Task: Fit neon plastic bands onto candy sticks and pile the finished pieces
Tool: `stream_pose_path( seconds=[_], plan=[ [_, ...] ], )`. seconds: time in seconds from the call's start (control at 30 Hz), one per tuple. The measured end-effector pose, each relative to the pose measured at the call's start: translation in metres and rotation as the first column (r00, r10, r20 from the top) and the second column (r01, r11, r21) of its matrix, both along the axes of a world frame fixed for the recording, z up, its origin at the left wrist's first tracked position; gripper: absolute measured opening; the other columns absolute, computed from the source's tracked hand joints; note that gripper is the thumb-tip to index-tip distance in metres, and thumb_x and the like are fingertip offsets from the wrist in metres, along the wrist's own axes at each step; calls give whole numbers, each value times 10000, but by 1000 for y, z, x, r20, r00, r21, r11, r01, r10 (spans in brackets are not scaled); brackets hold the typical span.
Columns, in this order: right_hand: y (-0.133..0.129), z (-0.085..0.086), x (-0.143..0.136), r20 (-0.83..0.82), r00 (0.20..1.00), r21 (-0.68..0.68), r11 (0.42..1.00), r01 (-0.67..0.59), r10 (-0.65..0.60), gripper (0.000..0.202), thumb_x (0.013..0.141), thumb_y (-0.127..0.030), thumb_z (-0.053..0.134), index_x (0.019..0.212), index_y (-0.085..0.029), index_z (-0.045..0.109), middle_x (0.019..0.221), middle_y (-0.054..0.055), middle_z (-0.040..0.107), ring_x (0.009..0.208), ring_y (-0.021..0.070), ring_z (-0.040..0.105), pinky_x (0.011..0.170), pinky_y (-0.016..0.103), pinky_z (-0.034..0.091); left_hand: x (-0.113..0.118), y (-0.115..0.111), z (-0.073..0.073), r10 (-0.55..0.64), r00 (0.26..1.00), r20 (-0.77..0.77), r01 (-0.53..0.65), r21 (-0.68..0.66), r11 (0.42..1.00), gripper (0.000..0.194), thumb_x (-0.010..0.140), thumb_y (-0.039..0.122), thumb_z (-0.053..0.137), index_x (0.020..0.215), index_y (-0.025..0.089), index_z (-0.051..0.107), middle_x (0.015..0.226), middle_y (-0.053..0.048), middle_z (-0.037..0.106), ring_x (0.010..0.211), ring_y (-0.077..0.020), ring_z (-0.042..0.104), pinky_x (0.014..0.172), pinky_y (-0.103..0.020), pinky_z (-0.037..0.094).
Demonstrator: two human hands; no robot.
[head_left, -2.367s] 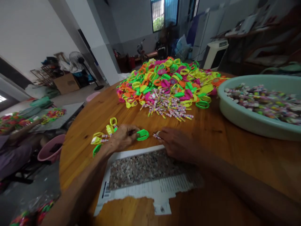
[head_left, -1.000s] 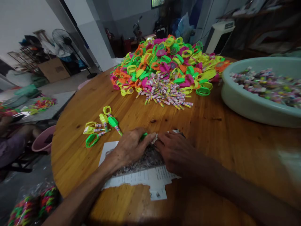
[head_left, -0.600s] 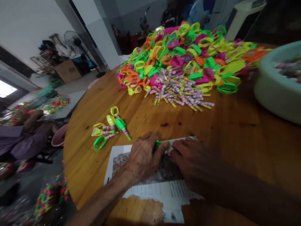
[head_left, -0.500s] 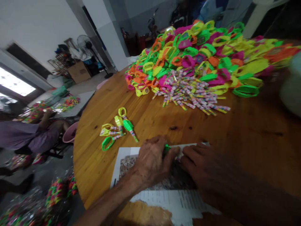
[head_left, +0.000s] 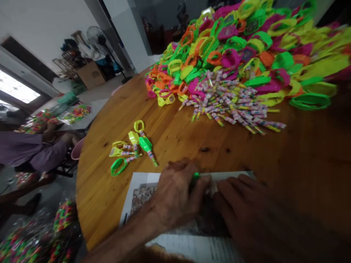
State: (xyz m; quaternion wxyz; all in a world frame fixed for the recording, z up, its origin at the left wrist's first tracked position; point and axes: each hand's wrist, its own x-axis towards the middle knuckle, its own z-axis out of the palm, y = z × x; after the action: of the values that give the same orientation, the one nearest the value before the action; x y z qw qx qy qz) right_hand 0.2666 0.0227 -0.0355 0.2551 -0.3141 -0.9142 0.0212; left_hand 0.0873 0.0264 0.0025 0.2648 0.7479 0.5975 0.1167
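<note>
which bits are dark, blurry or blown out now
All in the head view: the right hand is dark and soft-edged; the left hand is better lit; the panes at far left look blown out; the band pile smears toward its right end.

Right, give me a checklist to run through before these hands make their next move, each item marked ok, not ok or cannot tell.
1. Green piece held by the left hand: ok, a bit of green shows between thumb and fingers.
2. Right hand has a sound grip: cannot tell, its fingertips are dark and blurred.
3. Stone slab on the paper: ok, its left end shows there.
4. Slab's top in full view: not ok, the hands cover much of it.
5. Band-and-tube pieces apart from the hands: ok, they lie to the left.
6. Loose tubes apart from the heap of bands: not ok, the two piles run together.
</note>
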Motion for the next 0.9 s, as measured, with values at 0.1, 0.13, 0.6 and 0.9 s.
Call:
stream_pose_path(
  seconds=[0.1,0.13,0.6,0.9],
  plan=[
    [-2,5,3,94,996,-15,1000,-2,3,155,765,-69,508,757,-192,601,725,70,577,665,213,456,668,396,292,-7,7,0,22,994,107,-17,-47,999,324,969,415,497,750,183,550,792,-29,580,774,-163,540,723,-318,413],
    [-2,8,4,118,993,-23,1000,-5,8,150,767,-67,519,766,-190,605,736,69,577,669,213,460,659,394,293,-10,9,1,38,988,151,-27,-73,997,340,975,425,490,747,180,549,771,-19,564,755,-153,532,709,-306,409],
    [-8,21,10,326,943,-42,998,-57,68,153,778,-99,539,884,-166,626,843,95,574,745,249,487,710,421,352,-17,5,1,-19,996,90,21,-26,999,454,1017,483,379,720,171,524,717,3,535,686,-124,494,664,-282,378],
    [-11,4,2,218,975,51,998,34,-44,104,776,-119,589,870,-163,602,844,75,584,756,227,507,751,404,373,-10,2,5,15,996,-85,-19,-42,999,466,985,540,388,796,184,619,807,-60,655,756,-187,606,713,-317,430]
  ],
)
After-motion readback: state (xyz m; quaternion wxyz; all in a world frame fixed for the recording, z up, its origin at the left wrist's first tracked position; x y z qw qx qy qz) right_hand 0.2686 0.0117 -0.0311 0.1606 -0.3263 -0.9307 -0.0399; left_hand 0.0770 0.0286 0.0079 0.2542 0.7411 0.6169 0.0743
